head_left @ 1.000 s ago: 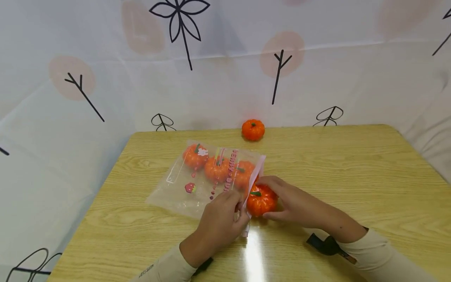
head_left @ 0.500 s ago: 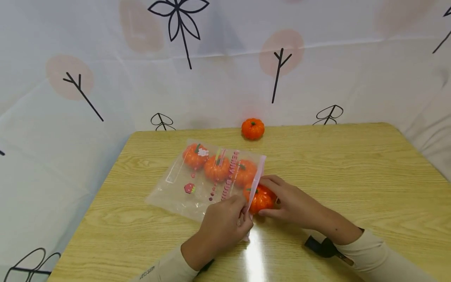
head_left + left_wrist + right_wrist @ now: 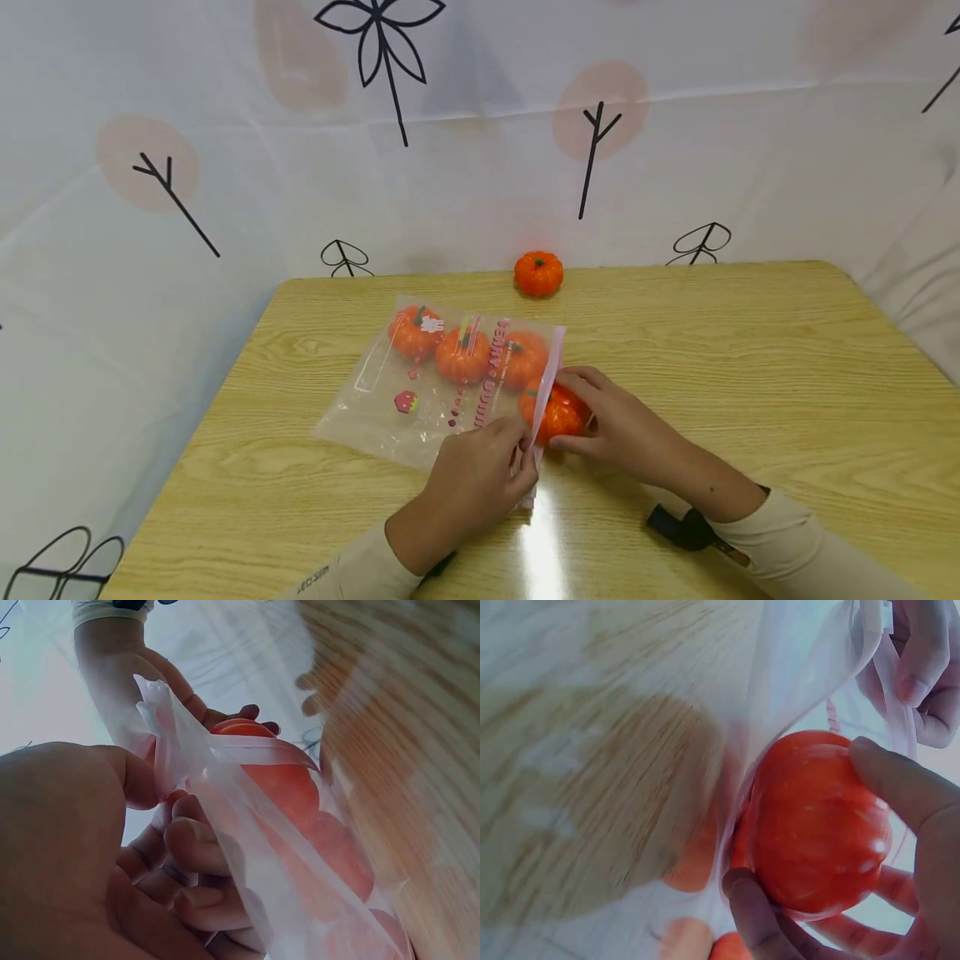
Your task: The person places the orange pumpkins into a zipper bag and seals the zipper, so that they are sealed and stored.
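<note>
A clear zip bag (image 3: 375, 408) with pink print lies on the table, its pink zip edge (image 3: 551, 367) facing right. Inside it show three small orange pumpkins, one of them a pumpkin (image 3: 461, 357) in the middle. My left hand (image 3: 480, 471) pinches the bag's mouth near its front corner, thumb against fingers, as the left wrist view shows. My right hand (image 3: 630, 425) grips another pumpkin (image 3: 817, 825) between thumb and fingers. That pumpkin sits partway in the bag's mouth, its left part behind the clear film.
One more orange pumpkin (image 3: 538, 273) stands at the table's back edge. The wooden table (image 3: 750, 358) reaches back to a white patterned cloth (image 3: 480, 192). A dark strap device (image 3: 686, 527) is on the right wrist.
My right hand has pushed its pumpkin slightly left and back, further under the bag's zip edge. My left hand has shifted slightly right, still pinching the bag.
</note>
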`<state>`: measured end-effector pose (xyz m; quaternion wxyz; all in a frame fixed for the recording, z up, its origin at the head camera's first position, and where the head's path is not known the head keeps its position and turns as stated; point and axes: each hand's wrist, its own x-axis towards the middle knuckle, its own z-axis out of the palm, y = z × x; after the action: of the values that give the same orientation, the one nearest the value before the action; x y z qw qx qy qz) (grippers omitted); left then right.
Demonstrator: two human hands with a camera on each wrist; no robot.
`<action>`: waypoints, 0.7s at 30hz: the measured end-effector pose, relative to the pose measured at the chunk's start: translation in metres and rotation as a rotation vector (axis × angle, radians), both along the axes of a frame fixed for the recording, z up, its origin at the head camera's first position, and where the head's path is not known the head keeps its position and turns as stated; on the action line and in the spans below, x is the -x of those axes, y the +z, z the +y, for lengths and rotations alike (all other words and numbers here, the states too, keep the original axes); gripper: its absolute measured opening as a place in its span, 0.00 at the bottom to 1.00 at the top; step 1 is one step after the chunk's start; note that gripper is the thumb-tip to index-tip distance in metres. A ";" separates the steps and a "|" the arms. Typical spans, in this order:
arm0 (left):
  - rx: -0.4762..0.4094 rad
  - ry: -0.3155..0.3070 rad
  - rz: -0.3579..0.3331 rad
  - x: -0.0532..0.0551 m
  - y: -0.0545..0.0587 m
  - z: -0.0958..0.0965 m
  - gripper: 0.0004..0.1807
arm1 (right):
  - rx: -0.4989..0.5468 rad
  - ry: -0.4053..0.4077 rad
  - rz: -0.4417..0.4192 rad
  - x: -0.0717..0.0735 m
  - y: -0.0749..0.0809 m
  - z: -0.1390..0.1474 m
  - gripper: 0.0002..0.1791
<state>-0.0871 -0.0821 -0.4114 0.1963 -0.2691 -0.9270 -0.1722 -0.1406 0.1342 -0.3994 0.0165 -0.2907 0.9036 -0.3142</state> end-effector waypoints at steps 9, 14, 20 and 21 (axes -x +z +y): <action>0.001 0.005 -0.014 0.000 -0.001 0.001 0.08 | 0.062 0.080 -0.109 0.000 -0.002 0.002 0.35; 0.006 -0.001 -0.015 0.000 -0.001 0.001 0.07 | 0.129 0.124 -0.160 0.002 -0.004 0.002 0.34; 0.019 -0.005 -0.025 0.000 0.000 0.001 0.07 | 0.211 0.143 -0.208 0.002 -0.006 0.000 0.35; 0.022 -0.006 -0.027 0.000 0.000 0.001 0.07 | 0.217 0.136 -0.207 0.002 -0.007 0.000 0.36</action>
<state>-0.0876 -0.0807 -0.4115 0.1802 -0.2714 -0.9307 -0.1662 -0.1424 0.1341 -0.4063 0.0993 -0.3173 0.8360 -0.4366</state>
